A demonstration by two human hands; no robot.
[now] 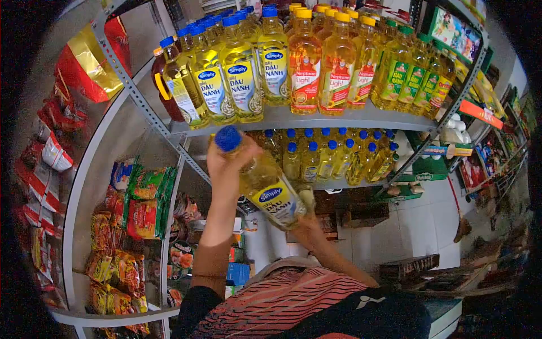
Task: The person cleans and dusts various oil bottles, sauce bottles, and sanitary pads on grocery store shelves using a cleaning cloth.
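Note:
A Simply oil bottle (271, 195) with a blue cap is held tilted in front of the shelf, its label facing up. My left hand (228, 161) is wrapped round its neck, just below the cap. Under the bottle's base is my right hand (306, 217), closed on it, with most of its fingers hidden. Behind and above, the upper metal shelf (316, 121) bears rows of oil bottles: blue-capped Simply (240, 85), yellow-capped Neptune Light (305, 73) and green-capped ones (398, 76).
Several smaller blue-capped bottles (333, 158) stand on the lower shelf. Noodle packets (144, 217) fill the rack on the left. A dark crate (409, 264) lies on the tiled floor (418, 226) at the right. A broom (462, 229) leans farther right.

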